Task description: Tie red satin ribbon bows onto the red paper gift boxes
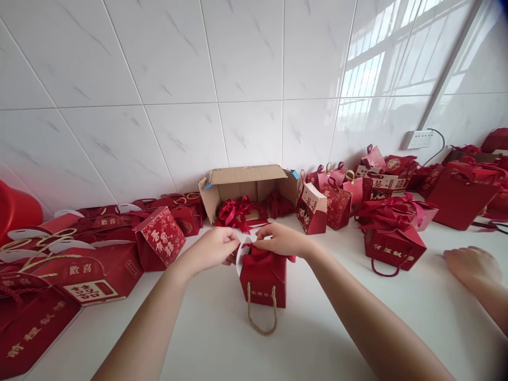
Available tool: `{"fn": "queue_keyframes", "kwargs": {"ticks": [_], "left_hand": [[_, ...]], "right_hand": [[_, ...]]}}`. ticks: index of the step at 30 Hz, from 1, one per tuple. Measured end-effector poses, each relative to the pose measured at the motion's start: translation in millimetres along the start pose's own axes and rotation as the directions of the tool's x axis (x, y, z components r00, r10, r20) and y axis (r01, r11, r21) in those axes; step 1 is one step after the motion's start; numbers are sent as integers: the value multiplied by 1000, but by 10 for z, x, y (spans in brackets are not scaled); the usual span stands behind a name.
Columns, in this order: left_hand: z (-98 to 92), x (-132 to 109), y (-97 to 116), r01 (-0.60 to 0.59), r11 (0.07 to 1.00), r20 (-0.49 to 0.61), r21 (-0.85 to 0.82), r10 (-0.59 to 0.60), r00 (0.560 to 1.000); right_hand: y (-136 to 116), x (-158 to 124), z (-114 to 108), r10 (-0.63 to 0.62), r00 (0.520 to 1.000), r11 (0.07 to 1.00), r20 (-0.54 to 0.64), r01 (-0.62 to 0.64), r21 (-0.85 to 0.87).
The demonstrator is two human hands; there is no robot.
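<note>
A small red gift box (262,280) with a twisted gold rope handle (262,332) stands upright in front of me, a red ribbon (260,256) across its top. My left hand (214,247) is at the box's upper left, fingers pinched beside a white flap edge (239,259); what lies between the fingertips is hidden. Over the top of the box, my right hand (280,241) has its fingers bent down onto the red ribbon, fingertips partly hidden. Just behind both hands, red ribbon bows (235,210) spill from an open cardboard box (254,173).
Many red gift boxes (105,272) crowd the left side. Small upright boxes (311,209) line the wall at right, with a ribboned box (392,246) nearer. Another person's hand (474,267) rests on the white table at far right. A power strip (418,139) is by the wall.
</note>
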State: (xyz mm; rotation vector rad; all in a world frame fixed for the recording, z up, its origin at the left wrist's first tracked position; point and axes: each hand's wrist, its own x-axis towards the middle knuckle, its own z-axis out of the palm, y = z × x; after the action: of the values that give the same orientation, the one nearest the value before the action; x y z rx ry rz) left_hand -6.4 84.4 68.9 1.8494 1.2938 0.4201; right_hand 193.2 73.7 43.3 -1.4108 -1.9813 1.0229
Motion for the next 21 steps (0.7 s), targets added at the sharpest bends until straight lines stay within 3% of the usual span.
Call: {"fn": "queue_keyframes", "kwargs": {"ticks": [2, 3, 5, 7, 8, 9, 10, 12, 14, 15, 16, 17, 18, 19, 20, 21], "left_hand": [[-95, 9, -15, -10, 999, -165, 43, 17, 986], [-150, -6, -11, -34, 999, -280, 42, 45, 959], [-264, -83, 16, -151, 988, -539, -13, 120, 833], [-376, -208, 49, -293, 956, -736, -26, 180, 653], [-428, -275, 59, -309, 951, -790, 16, 202, 580], [-476, -337, 65, -266, 960, -813, 90, 225, 537], [-516, -385, 66, -177, 967, -810, 186, 253, 529], [-555, -426, 63, 21, 925, -777, 380, 307, 549], [-507, -386, 66, 74, 867, -726, 492, 362, 584], [-444, -343, 70, 34, 858, -689, 512, 386, 614], [-355, -291, 71, -37, 862, -619, 505, 392, 680], [-247, -238, 67, -127, 876, -494, 465, 375, 784], [-126, -188, 55, -196, 895, -376, 400, 355, 856], [-1, -146, 32, -244, 913, -265, 325, 336, 904], [120, -115, -2, -287, 928, -160, 236, 328, 931], [230, -98, -47, -303, 942, -126, 142, 321, 939]], "right_hand": [[4, -29, -51, -30, 997, 997, -66, 26, -68], [-3, -61, -88, -44, 993, 995, -109, 33, -99], [-34, -160, -182, -65, 979, 990, -194, 39, -134], [-77, -294, -287, -91, 965, 988, -245, 56, -146], [-94, -365, -335, -103, 962, 987, -252, 67, -146], [-103, -433, -374, -106, 962, 987, -251, 72, -141], [-101, -495, -401, -99, 964, 989, -247, 67, -133], [-51, -585, -407, -49, 973, 992, -227, 21, -127], [63, -626, -345, 47, 976, 988, -211, -76, -132], [138, -629, -292, 99, 973, 984, -206, -126, -126], [218, -624, -229, 147, 968, 981, -202, -169, -97], [297, -615, -160, 181, 965, 980, -190, -193, -46], [368, -604, -90, 198, 964, 980, -176, -198, 17], [427, -595, -22, 201, 966, 979, -162, -191, 74], [470, -588, 39, 192, 970, 978, -151, -176, 114], [498, -585, 93, 179, 973, 977, -145, -159, 140]]}}
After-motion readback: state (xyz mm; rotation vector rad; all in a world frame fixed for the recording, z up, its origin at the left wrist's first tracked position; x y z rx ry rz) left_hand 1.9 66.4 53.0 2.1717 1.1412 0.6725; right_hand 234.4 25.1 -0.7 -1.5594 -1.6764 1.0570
